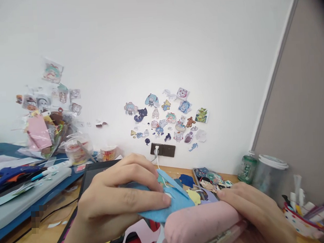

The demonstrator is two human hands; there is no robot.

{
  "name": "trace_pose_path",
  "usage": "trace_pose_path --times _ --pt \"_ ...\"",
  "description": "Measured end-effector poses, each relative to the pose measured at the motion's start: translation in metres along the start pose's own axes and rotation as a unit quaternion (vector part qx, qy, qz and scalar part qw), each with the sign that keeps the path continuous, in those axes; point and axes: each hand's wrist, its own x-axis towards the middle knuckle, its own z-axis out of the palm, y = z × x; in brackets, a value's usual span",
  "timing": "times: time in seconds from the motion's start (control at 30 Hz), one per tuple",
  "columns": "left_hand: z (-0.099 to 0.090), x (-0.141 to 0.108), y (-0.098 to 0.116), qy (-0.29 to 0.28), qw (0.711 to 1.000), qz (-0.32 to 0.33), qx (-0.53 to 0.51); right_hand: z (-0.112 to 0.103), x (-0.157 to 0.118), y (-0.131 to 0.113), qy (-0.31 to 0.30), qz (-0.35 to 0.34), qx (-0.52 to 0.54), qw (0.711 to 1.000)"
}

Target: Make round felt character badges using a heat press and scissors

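My left hand point(130, 191) is closed on a bright blue felt piece point(178, 203), with its thumb and fingers pressing it from above. A narrow strip of the blue piece sticks up beyond the fingertips. On the right, my right hand point(257, 207) is wrapped round a chunky pink tool point(204, 220) that looks like a stapler. Its rounded front end is against or just below the near edge of the blue felt; whether the felt lies between its jaws is hidden. The right thumb does not show.
A tray of cut-out figures point(207, 180) lies behind my hands. At right stand a green bottle point(247, 168), a lidded clear tub point(270, 172) and a pen holder point(303, 222). A blue glue gun point(14, 174) lies left. A white cable point(158, 163) hangs from the wall socket point(167, 150).
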Motion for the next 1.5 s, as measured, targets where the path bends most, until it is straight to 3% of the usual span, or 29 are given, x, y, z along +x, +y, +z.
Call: trace_pose_path --times 0.1,0.2,0.63,0.73,0.97,1.2,1.4,1.5 --pt "-0.001 -0.001 0.000 0.000 1.000 -0.006 0.009 0.003 0.013 -0.012 0.058 -0.058 -0.007 0.997" --pt "-0.002 -0.001 0.001 -0.002 1.000 -0.001 0.011 0.007 0.023 -0.025 0.116 -0.024 -0.009 0.993" --pt "-0.004 0.003 0.002 -0.007 0.999 0.021 0.037 0.006 0.015 -0.022 0.047 -0.030 -0.035 0.998" --pt "-0.004 0.004 0.003 -0.006 0.999 0.030 0.041 0.005 0.017 -0.022 0.039 -0.056 -0.041 0.997" --pt "0.003 0.000 0.000 0.011 0.999 -0.026 -0.032 0.001 0.029 -0.017 0.004 -0.104 -0.057 0.993" --pt "0.009 -0.004 -0.005 0.023 0.990 -0.093 -0.101 0.005 0.017 -0.007 -0.034 -0.070 -0.072 0.994" --pt "0.013 0.006 -0.001 0.020 0.995 -0.059 -0.083 0.006 0.005 0.000 -0.068 -0.048 -0.049 0.995" --pt "0.013 0.007 0.000 0.027 0.997 -0.040 -0.062 0.005 0.010 -0.001 -0.066 -0.071 -0.046 0.994"
